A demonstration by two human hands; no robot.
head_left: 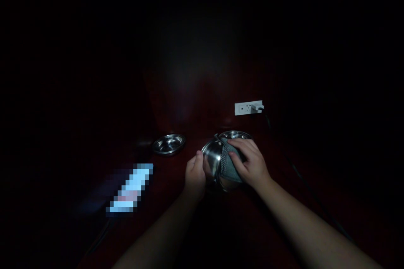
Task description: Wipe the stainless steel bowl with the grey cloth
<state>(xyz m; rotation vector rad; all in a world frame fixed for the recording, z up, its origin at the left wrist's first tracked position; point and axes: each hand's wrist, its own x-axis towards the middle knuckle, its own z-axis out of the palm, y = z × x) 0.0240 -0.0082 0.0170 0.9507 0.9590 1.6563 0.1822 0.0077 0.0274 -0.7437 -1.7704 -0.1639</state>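
A shiny steel bowl (212, 157) is tilted up on its side between my hands. My left hand (195, 174) grips its left edge, with the thumb up along the rim and the other fingers mostly hidden behind. My right hand (249, 162) presses a grey-green cloth (232, 168) with a patterned border against the right side of the bowl, fingers bent over the fabric. Just behind the cloth, partly covered by it, is another steel dish (235, 134).
A shallow steel dish (168, 145) sits on the dark red surface (170, 176) to the left. Nearer me, a bright pixelated screen (131, 189) glows. A white power strip (243, 108) with a plug stands at the back right, and a dark cable (296, 171) runs along the right. Surroundings are very dark.
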